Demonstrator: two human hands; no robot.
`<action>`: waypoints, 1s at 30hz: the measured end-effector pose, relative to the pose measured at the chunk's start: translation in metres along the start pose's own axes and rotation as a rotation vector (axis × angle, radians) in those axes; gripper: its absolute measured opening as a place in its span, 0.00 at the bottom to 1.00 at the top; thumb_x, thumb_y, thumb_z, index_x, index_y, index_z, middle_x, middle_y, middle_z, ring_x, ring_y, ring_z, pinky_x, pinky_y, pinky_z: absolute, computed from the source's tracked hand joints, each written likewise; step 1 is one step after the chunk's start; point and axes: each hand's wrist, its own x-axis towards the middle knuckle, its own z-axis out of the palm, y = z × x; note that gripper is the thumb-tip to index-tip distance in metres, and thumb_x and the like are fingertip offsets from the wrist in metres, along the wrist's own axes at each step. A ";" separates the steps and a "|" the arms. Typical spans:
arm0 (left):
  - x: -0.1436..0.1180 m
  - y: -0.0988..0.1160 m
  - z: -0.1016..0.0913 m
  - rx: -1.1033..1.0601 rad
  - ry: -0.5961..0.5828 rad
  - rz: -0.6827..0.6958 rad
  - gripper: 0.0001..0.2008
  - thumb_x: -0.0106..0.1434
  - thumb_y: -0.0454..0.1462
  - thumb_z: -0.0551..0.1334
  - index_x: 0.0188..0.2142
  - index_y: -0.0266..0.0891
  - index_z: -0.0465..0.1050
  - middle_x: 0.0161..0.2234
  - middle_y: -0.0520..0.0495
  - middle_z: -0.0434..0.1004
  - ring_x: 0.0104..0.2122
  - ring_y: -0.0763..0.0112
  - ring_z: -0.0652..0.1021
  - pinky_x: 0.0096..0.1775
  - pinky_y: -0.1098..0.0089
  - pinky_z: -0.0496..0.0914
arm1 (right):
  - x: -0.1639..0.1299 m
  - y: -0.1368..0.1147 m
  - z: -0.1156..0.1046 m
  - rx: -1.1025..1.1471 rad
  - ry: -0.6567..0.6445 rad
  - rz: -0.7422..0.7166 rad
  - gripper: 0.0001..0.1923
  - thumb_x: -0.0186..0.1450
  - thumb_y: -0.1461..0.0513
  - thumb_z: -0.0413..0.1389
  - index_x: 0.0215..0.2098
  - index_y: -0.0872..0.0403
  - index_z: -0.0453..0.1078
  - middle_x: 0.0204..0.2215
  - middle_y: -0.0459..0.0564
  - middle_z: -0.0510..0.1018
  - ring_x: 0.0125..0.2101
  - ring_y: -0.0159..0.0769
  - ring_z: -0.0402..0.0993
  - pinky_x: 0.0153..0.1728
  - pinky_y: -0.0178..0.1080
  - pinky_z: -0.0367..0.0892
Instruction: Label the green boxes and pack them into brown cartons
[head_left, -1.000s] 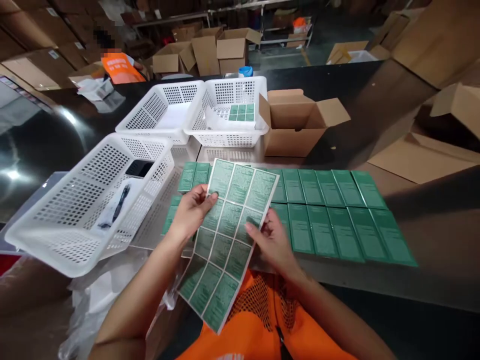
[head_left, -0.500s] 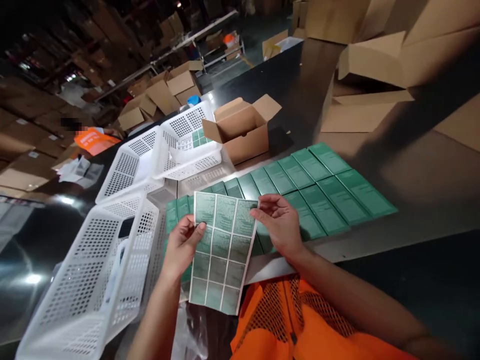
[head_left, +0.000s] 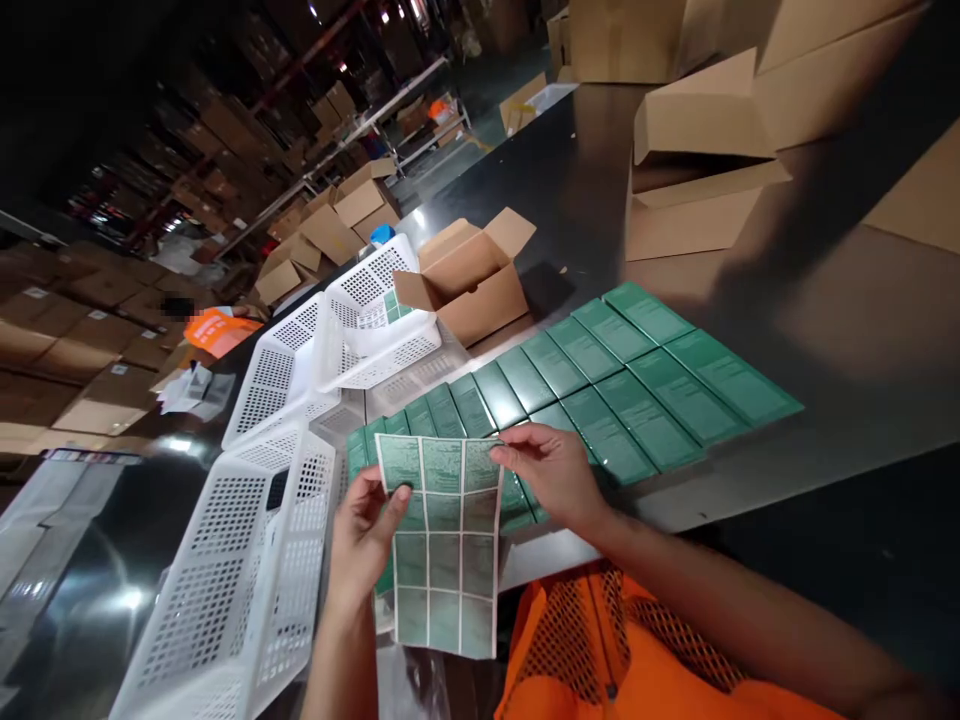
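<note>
Right now your left hand (head_left: 365,533) pinches the label sheet (head_left: 444,545) by its left edge, long axis hanging toward you, while your right hand (head_left: 549,470) grips its top right corner, just before the green boxes (head_left: 600,385).

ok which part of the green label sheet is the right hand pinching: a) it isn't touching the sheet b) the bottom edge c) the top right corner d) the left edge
c: the right hand has its fingertips on the top right corner of the label sheet, while the left hand grips the sheet's left edge with the thumb on its face.
</note>
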 end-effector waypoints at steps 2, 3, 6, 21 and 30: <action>0.003 0.007 -0.001 -0.043 0.013 0.018 0.17 0.53 0.41 0.75 0.42 0.44 0.77 0.39 0.49 0.81 0.38 0.68 0.79 0.42 0.70 0.73 | -0.002 0.001 0.001 -0.034 -0.034 0.001 0.09 0.51 0.55 0.70 0.27 0.50 0.79 0.26 0.46 0.82 0.29 0.38 0.79 0.32 0.40 0.77; 0.004 0.011 -0.001 -0.059 0.025 0.027 0.19 0.52 0.40 0.75 0.43 0.45 0.77 0.40 0.49 0.81 0.38 0.68 0.79 0.42 0.70 0.73 | -0.003 0.001 0.001 -0.030 -0.054 0.015 0.10 0.50 0.56 0.70 0.27 0.50 0.79 0.26 0.46 0.83 0.29 0.38 0.79 0.32 0.40 0.77; 0.008 0.019 0.001 -0.068 0.070 0.053 0.17 0.50 0.38 0.76 0.40 0.44 0.78 0.34 0.51 0.79 0.31 0.74 0.76 0.35 0.75 0.72 | -0.006 0.001 0.003 0.040 -0.091 0.089 0.11 0.48 0.56 0.72 0.27 0.50 0.79 0.26 0.46 0.83 0.28 0.37 0.79 0.31 0.39 0.76; 0.004 0.020 0.007 -0.237 0.132 0.107 0.16 0.46 0.35 0.78 0.34 0.42 0.79 0.25 0.56 0.75 0.26 0.78 0.76 0.30 0.80 0.70 | -0.023 0.005 0.003 -0.180 -0.074 -0.276 0.07 0.63 0.57 0.62 0.29 0.51 0.75 0.28 0.47 0.83 0.30 0.38 0.81 0.33 0.39 0.75; 0.005 0.011 0.011 -0.296 0.184 0.067 0.20 0.46 0.35 0.79 0.41 0.44 0.82 0.26 0.54 0.77 0.28 0.79 0.77 0.34 0.80 0.72 | -0.019 0.006 -0.005 -0.381 -0.228 -0.563 0.14 0.69 0.62 0.56 0.25 0.52 0.70 0.29 0.47 0.81 0.30 0.34 0.79 0.32 0.36 0.72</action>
